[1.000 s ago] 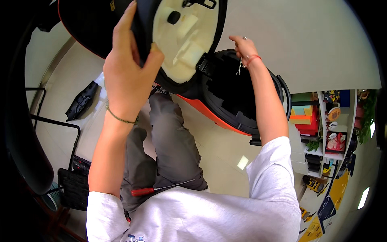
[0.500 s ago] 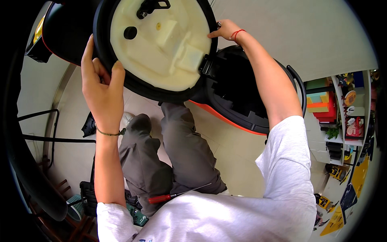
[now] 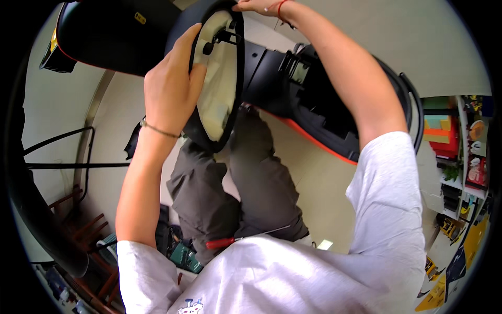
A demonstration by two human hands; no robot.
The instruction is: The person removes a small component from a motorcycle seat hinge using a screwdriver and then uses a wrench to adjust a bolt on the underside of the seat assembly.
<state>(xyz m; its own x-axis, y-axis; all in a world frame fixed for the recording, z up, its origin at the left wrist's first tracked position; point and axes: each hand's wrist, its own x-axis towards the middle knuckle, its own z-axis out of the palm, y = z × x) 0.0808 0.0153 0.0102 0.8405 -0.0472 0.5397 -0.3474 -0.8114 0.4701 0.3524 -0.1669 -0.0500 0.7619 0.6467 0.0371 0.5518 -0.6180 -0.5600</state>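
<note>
Between my hands is a scooter seat (image 3: 217,89), tilted so that its cream underside and black rim show edge-on. My left hand (image 3: 175,86) grips its near left side, with the fingers over the rim and the thumb against the edge. At the far top corner, my right hand (image 3: 259,6) holds the rim; its fingertips are partly cut off by the picture's edge. Right of the seat lies the dark open storage compartment (image 3: 327,112) of the scooter, with a metal hinge bracket (image 3: 299,71) at its front end. The seat looks apart from that bracket.
A red-handled screwdriver (image 3: 222,243) rests on my lap. The scooter's black front panel (image 3: 112,39) stands at upper left. A dark green case (image 3: 183,256) sits on the floor beside my leg. Shelves (image 3: 463,141) with coloured goods line the right.
The seat has come away from the compartment's hinge and turned from facing me to nearly edge-on. Both hands have moved with it, my left one rightward, my right one up and leftward.
</note>
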